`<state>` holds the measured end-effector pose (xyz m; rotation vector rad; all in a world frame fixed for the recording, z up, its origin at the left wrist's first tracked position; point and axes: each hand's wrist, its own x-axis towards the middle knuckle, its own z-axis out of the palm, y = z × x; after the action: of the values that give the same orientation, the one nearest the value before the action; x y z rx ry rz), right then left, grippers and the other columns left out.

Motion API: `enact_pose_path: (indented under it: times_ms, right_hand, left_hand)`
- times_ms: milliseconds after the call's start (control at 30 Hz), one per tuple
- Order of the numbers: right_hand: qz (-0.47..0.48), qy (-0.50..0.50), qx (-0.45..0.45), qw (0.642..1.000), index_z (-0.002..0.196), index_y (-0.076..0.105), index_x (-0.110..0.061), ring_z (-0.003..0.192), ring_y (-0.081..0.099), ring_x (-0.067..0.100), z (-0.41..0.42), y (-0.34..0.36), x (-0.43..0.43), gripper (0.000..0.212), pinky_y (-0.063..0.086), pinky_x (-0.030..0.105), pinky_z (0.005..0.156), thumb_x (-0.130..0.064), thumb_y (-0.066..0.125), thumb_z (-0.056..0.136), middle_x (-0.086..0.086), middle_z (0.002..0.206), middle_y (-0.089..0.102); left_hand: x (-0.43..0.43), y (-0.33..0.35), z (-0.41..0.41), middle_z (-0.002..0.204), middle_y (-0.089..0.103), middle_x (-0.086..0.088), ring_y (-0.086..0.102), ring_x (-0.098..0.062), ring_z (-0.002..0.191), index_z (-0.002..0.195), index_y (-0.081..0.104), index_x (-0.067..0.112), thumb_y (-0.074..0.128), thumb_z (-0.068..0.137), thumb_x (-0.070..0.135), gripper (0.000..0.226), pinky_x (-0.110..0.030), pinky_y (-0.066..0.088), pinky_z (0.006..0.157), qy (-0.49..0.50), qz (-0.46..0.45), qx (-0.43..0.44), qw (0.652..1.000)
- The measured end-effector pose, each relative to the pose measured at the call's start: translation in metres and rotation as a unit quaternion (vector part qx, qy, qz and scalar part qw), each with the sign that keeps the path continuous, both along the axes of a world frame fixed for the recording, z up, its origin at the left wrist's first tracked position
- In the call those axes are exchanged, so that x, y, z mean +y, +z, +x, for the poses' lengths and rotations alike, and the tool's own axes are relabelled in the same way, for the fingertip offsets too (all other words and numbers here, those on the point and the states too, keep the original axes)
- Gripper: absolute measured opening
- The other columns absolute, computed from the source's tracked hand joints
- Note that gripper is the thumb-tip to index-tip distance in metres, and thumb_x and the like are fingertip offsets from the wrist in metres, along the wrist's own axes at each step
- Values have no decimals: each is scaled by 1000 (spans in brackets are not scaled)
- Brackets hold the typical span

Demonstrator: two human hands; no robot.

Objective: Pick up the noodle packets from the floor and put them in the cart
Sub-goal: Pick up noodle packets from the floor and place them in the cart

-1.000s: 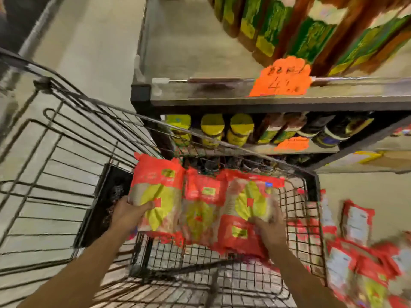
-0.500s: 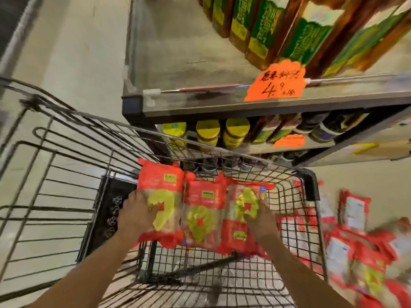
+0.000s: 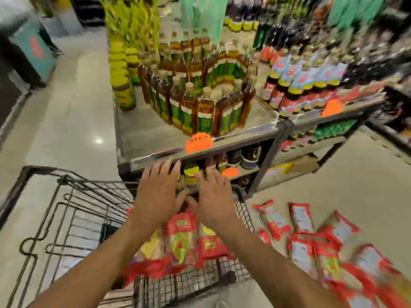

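Shelf: stands just beyond the cart, stacked with bottles.
Cart: black wire.
Packets in cart: red, yellow-green panels, blurred.
Packets on floor: right of cart.
Left hand, right hand: fingers spread, holding nothing, above the cart.

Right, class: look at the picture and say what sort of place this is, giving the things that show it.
Most likely a grocery shop or supermarket aisle. A wire shopping cart stands by a metal shelf stacked with rows of bottles, and orange price tags hang on the shelf edge.
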<state>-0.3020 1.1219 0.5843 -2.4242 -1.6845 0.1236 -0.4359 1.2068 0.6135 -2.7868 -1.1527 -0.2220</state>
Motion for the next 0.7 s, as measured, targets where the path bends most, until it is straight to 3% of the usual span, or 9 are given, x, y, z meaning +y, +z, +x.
enact_pose_path:
  times_ms: [100, 167, 267, 367, 533, 700]
  right_hand:
    - [19, -94, -14, 995, 147, 51, -16, 137, 50, 40, 3, 16, -56, 83, 41, 57, 110, -59, 69, 78, 20, 147, 54]
    - [1, -131, -17, 991, 144, 56, -13, 130, 57, 42, 4, 19, -91, 84, 46, 58, 105, -58, 73, 75, 22, 143, 59]
    - [-28, -219, -28, 975, 152, 43, -17, 134, 50, 41, -4, 27, -177, 81, 41, 57, 109, -60, 57, 85, 21, 149, 51]
    - [-15, -308, -45, 950, 147, 50, -16, 132, 52, 41, -10, 28, -271, 77, 42, 54, 107, -57, 42, 83, 21, 145, 55]
    - [-18, -443, -47, 895, 154, 40, -13, 140, 44, 41, -15, 32, -443, 77, 37, 56, 110, -52, 56, 90, 23, 152, 47]
    - [-25, -546, -45, 836, 159, 29, -19, 149, 30, 36, -28, 34, -612, 81, 25, 53, 117, -57, 52, 93, 18, 162, 35]
  left_hand:
    - [-32, 19, 13, 147, 52, -17, 48, -38, 134, 146, 48, 10, 62, 82, 53, 79, -55, 39, 110, -75, 8, -27, 997]
    - [-54, 22, 21, 156, 42, -14, 39, -35, 143, 152, 39, 13, 55, 89, 54, 77, -53, 30, 118, -100, -7, -20, 995]
    - [-116, 23, 38, 152, 46, -17, 44, -37, 138, 148, 44, 11, 63, 85, 52, 77, -54, 36, 113, -199, -8, 10, 980]
    - [-188, 25, 61, 136, 58, -23, 56, -42, 122, 135, 55, 3, 75, 74, 45, 77, -54, 46, 100, -292, -13, 24, 956]
    - [-336, 38, 101, 134, 58, -22, 55, -41, 122, 137, 51, 4, 60, 77, 47, 74, -53, 44, 100, -437, -10, 7, 899]
    - [-504, 37, 129, 137, 58, -21, 57, -41, 122, 137, 52, 6, 73, 71, 39, 77, -51, 45, 101, -534, -2, 0, 845]
